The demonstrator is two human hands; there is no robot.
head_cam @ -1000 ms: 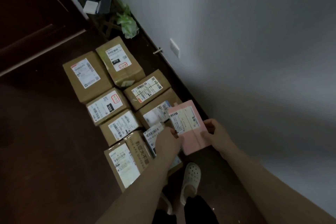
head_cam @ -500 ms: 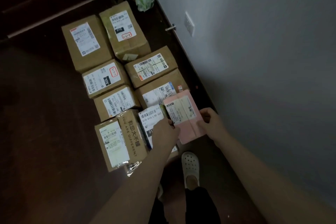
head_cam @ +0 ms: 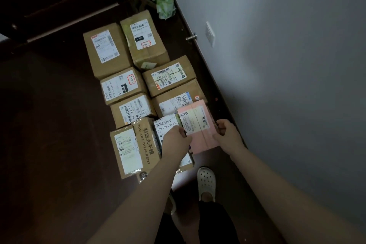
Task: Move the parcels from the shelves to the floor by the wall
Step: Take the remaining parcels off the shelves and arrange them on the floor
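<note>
Both hands are on 1 flat pink rectangular parcel (head_cam: 205, 141) with 1 white shipping label (head_cam: 195, 122) on its upper face. The left hand (head_cam: 175, 140) has its fingers curled over the parcel's left edge, knuckles up. The right hand (head_cam: 227, 134) pinches the right edge, thumb on top and fingers tucked under. So that is 2 hands and 1 parcel, held low at the near end of the rows, just beside the dark skirting of the grey wall (head_cam: 277, 65). Whether it rests on anything beneath cannot be told.

Down on the dark brown floor (head_cam: 49, 125) sit the brown cardboard boxes (head_cam: 116, 69), 8 by my count, packed edge to edge in 2 rows running away along the wall. Each one shows a white barcode label. The nearest left box carries a strip of printed tape (head_cam: 145, 141) reading "YOU ARE DIFFERENT". The left forearm crosses over the nearest right box (head_cam: 165, 126).

Below the hands, 1 white perforated clog (head_cam: 206, 181) stands on the floor beside the skirting. At the far end of the rows lies 1 crumpled green plastic bag (head_cam: 163, 4). On the wall there is 1 white socket plate (head_cam: 210, 33), with 1 metal door stop (head_cam: 191, 37) just beside it.
</note>
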